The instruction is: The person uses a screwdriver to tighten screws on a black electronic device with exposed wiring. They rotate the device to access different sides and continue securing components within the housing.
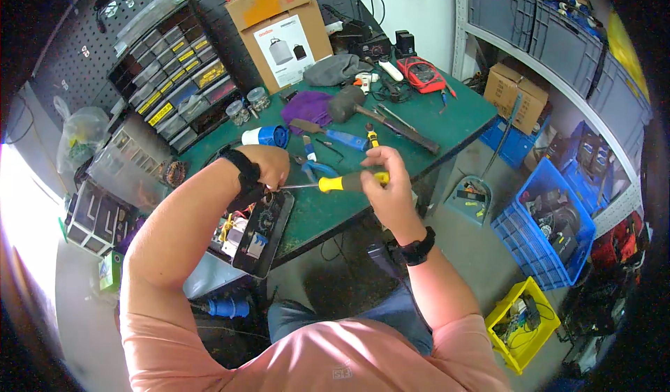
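Observation:
My right hand (388,186) is closed around the yellow and dark handle of a screwdriver (331,183), whose shaft points left. Its tip ends beside my left hand (271,166), close to the edge of an open black electrical box (278,233). The left fingers are bent down and pinched together at the box's far end; what they grip is hidden. Inside the box show red and yellow wires (234,228) and a blue and white switch module (257,245). Blue-handled pliers (319,169) lie just beyond the screwdriver shaft.
Across the green table (460,116) lie a rubber mallet (347,104), a blue-handled scraper (342,138), a purple cloth (307,108) and a red multimeter (421,76). Drawer organizers (174,78) and a cardboard box (317,32) stand behind. Blue (513,242) and yellow crates (523,339) sit right.

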Demonstrator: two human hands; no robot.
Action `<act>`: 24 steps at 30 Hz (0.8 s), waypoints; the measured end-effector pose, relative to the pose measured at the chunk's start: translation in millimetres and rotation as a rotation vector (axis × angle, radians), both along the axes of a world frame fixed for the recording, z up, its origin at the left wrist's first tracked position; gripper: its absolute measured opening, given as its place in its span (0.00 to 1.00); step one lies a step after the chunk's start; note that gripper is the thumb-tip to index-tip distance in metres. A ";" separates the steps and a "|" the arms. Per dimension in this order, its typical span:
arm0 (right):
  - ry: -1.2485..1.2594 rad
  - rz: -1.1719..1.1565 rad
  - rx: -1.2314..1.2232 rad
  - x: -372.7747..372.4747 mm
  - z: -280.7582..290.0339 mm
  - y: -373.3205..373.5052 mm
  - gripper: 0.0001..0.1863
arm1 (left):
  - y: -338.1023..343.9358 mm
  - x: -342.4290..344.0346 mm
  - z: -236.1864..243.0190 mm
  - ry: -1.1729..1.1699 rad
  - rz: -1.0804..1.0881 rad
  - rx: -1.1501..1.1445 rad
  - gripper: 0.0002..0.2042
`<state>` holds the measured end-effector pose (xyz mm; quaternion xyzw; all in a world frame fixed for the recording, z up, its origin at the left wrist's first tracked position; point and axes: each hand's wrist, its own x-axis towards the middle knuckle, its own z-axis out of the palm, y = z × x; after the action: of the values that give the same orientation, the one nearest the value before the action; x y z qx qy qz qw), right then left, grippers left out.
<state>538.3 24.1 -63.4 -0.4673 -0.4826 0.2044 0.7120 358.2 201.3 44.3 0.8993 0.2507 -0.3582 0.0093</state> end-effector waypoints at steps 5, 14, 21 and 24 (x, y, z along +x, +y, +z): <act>0.121 0.079 -0.052 1.7 1.4 0.2 0.20 | -2.9 -5.1 2.2 -0.109 -0.013 -0.027 0.08; 0.194 0.151 -0.106 2.2 5.1 -1.9 0.19 | -2.2 -8.0 0.0 -0.102 0.015 -0.015 0.10; 0.000 -0.003 0.034 3.0 -3.6 2.1 0.16 | 6.2 -7.6 -4.7 -0.119 0.001 -0.043 0.10; 0.139 0.057 -0.057 0.8 2.5 1.4 0.14 | 8.1 -7.9 -5.2 -0.064 0.043 -0.030 0.14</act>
<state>539.1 25.5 -60.9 -0.4581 -0.4392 0.2700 0.7241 350.3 209.3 39.2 0.9045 0.2643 -0.3324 0.0384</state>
